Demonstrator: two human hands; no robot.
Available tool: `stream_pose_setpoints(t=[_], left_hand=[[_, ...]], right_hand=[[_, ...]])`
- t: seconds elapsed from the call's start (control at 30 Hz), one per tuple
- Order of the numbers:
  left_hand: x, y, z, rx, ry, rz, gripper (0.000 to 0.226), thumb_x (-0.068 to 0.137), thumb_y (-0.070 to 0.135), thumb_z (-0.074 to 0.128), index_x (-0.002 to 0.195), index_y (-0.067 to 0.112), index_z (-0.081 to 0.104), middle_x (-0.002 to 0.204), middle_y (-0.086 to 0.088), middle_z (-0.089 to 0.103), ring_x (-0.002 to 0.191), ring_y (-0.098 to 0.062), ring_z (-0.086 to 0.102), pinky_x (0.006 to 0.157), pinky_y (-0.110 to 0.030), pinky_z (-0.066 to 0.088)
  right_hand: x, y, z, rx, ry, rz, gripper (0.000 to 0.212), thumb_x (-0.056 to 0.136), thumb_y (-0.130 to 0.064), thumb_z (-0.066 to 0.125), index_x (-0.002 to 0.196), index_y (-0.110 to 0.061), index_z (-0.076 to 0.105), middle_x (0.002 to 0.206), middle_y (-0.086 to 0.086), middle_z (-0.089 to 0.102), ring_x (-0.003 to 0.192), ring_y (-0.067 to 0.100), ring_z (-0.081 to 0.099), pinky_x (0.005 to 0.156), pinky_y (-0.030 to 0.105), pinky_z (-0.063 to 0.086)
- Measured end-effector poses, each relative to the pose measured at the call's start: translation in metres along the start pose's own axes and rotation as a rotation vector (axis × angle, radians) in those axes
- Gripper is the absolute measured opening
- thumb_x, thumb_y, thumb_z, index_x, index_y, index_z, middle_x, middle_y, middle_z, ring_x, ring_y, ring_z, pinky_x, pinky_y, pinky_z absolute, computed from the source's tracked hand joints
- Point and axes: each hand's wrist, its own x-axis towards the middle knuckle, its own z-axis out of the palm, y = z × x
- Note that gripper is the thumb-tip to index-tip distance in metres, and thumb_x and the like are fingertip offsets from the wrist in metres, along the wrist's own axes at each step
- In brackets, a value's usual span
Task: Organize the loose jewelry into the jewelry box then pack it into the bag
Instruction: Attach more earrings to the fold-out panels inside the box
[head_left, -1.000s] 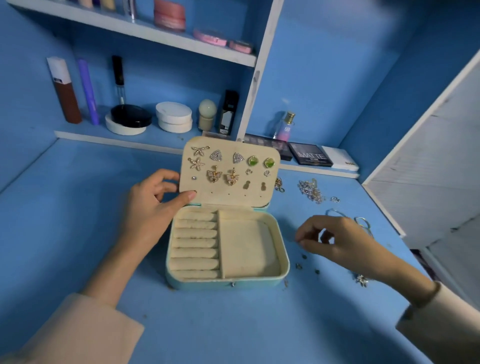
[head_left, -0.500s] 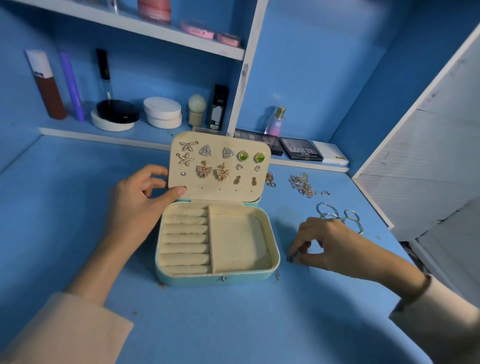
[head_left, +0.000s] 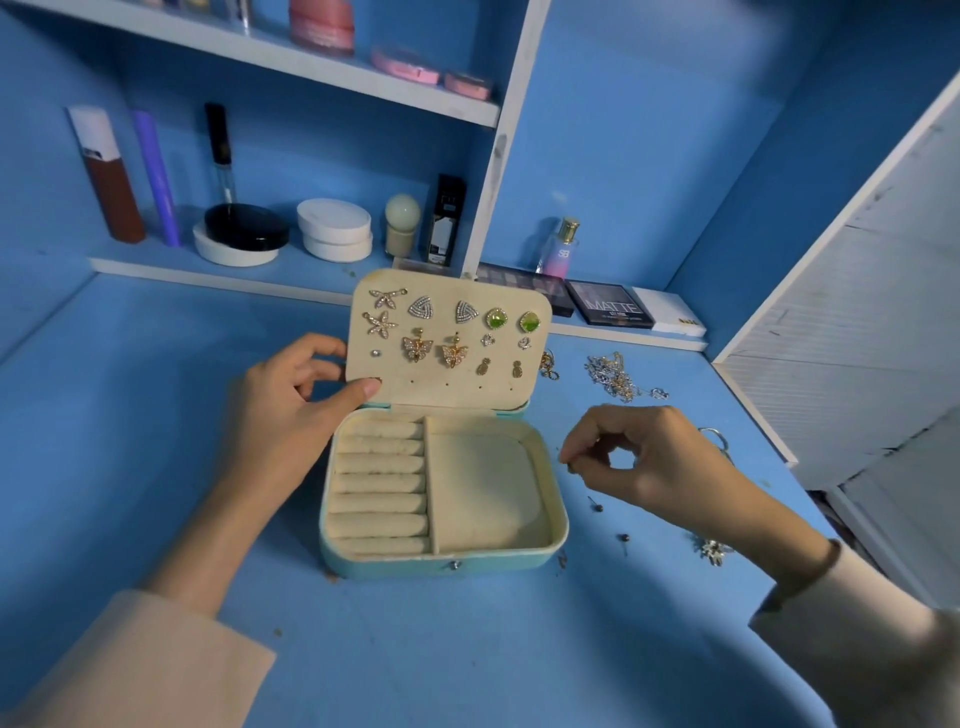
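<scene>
A pale teal jewelry box stands open on the blue table. Its cream lid is upright and carries several pinned earrings. My left hand holds the lid's left edge, thumb on its inner face. My right hand hovers just right of the box, thumb and forefinger pinched on a tiny stud earring. Two small studs lie on the table below that hand. A tangle of chains lies behind it, and hoops show past the knuckles.
A small silver charm lies near my right wrist. Cosmetics, jars and palettes line the low shelf behind the box. A white cabinet side bounds the table on the right. No bag is in view.
My right hand lifted off the table with a small stud pinched in its fingertips and moved up beside the box. The left hand stayed on the lid.
</scene>
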Motion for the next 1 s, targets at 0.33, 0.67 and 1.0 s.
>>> stream_pose_setpoints(t=[0.33, 0.67, 1.0], left_hand=[[0.000, 0.002, 0.000, 0.012, 0.004, -0.002, 0.025, 0.072, 0.020, 0.079, 0.077, 0.034, 0.059, 0.071, 0.032, 0.065, 0.054, 0.001, 0.043, 0.053, -0.010, 0.031], [-0.002, 0.007, 0.001, 0.002, 0.004, -0.019, 0.028, 0.073, 0.015, 0.079, 0.077, 0.034, 0.058, 0.063, 0.033, 0.062, 0.052, 0.008, 0.046, 0.053, -0.007, 0.032], [-0.003, 0.011, 0.001, 0.036, -0.006, -0.016, 0.020, 0.074, 0.017, 0.078, 0.084, 0.024, 0.062, 0.076, 0.011, 0.068, 0.054, 0.014, 0.047, 0.054, -0.006, 0.031]], right_hand=[[0.028, -0.021, 0.021, 0.211, -0.059, 0.011, 0.020, 0.080, -0.004, 0.071, 0.094, -0.018, 0.074, 0.084, -0.006, 0.069, 0.081, 0.011, 0.064, 0.083, 0.020, 0.050], [0.058, -0.032, 0.049, 0.119, 0.148, -0.074, 0.006, 0.075, -0.024, 0.075, 0.073, -0.019, 0.075, 0.062, -0.014, 0.061, 0.060, 0.003, 0.053, 0.059, 0.010, 0.039], [0.082, -0.040, 0.071, -0.172, 0.155, -0.247, 0.025, 0.082, -0.029, 0.069, 0.070, -0.008, 0.066, 0.063, 0.002, 0.058, 0.064, 0.011, 0.048, 0.063, 0.026, 0.043]])
